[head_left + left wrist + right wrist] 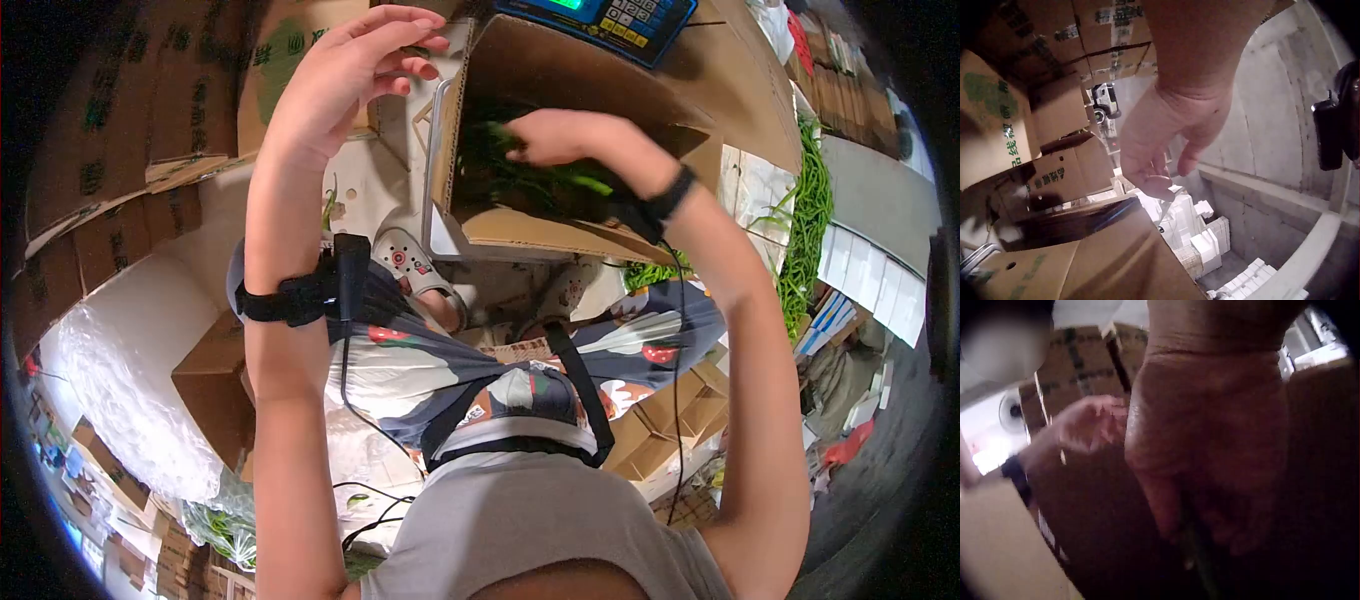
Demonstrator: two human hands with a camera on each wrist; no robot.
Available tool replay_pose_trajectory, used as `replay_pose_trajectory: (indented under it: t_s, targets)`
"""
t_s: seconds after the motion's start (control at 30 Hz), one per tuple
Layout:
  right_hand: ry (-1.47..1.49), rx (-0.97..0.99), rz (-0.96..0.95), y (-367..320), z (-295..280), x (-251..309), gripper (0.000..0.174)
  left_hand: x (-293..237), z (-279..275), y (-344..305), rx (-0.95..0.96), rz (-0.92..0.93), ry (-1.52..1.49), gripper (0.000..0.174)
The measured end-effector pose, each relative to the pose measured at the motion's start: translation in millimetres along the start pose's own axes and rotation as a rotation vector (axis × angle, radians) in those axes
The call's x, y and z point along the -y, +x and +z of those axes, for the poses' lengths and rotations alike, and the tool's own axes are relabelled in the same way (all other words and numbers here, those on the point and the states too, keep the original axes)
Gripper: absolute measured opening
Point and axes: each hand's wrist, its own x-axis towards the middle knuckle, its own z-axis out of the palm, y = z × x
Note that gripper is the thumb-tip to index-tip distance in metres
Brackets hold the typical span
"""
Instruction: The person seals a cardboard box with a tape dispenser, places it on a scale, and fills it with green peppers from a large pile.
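Observation:
An open cardboard box (560, 70) stands in front of me with long green pods (500, 170) inside. My right hand (550, 135) reaches down into it, and in the dark, blurred right wrist view its fingers (1235, 512) curl around a green pod (1200, 569). My left hand (365, 60) hovers above the box's left corner with relaxed fingers and nothing in it. In the left wrist view the left hand (1160, 156) hangs loosely over the box flap (1116, 256).
The box rests on a metal scale tray (432, 190) below a blue display (600, 20). More green pods (812, 220) lie heaped at the right. Stacked cartons (130, 110) and a clear plastic roll (130, 370) fill the left. White foam pieces (1200, 234) lie beyond.

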Motion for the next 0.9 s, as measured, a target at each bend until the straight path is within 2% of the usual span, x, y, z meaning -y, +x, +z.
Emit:
replay_pose_trajectory:
  t_s: [0.03,0.07,0.1,0.17,0.2,0.23,0.3,0.37,0.4,0.43,0.5,0.63,0.7,0.73,0.8,0.83,0.87,0.9]
  targets:
    - [0.079,-0.069,-0.118,17,23,-8,0.040,0,1,0,-0.028,-0.007,0.005,0.028]
    - [0.085,0.009,-0.115,33,39,-18,0.046,0,0,0,-0.026,-0.003,0.004,0.028]
    - [0.083,0.007,-0.113,44,39,-32,0.046,0,-3,1,-0.005,0.011,-0.013,0.028]
    - [0.306,-0.069,-0.334,55,37,-60,0.044,3,-7,0,0.009,0.016,-0.032,0.028]
    - [0.895,-0.075,-0.291,40,35,-68,0.038,2,-7,-1,0.011,0.023,-0.038,0.028]
    - [0.967,-0.147,-0.208,27,27,-77,0.035,2,-7,-2,0.016,0.032,-0.042,0.028]
    - [0.880,-0.208,0.028,15,35,-92,0.036,0,-7,-1,0.012,0.036,-0.037,0.028]
    - [-0.017,-0.137,0.118,46,80,-130,0.036,-2,-5,0,0.014,0.040,-0.026,0.028]
    - [-0.265,-0.109,0.159,41,82,-111,0.030,-2,-4,1,0.016,0.042,-0.016,0.028]
    - [-0.144,-0.188,0.320,34,87,-92,0.025,-3,-3,2,0.016,0.043,-0.008,0.028]
    - [-0.264,-0.298,0.190,40,107,-93,0.022,-3,-1,1,0.027,0.047,-0.006,0.028]
    - [-0.177,-0.288,0.269,59,121,-103,0.020,-2,-5,0,0.021,0.039,-0.009,0.029]
    - [-0.315,-0.323,0.094,75,135,-121,0.021,-2,-5,-2,0.019,0.049,-0.003,0.029]
    - [-0.311,-0.329,0.098,78,136,-121,0.021,-2,-5,-1,0.017,0.059,-0.002,0.029]
    - [0.036,-0.548,0.309,69,124,-103,0.029,-1,-3,2,0.032,0.058,-0.004,0.029]
    - [0.045,-0.559,0.318,68,122,-103,0.029,-1,-2,4,0.040,0.056,-0.010,0.029]
    - [-0.062,-0.394,0.221,72,120,-110,0.034,-1,1,7,0.056,0.059,0.003,0.029]
    - [-0.045,-0.225,0.179,68,111,-120,0.041,0,3,9,0.038,0.031,-0.002,0.028]
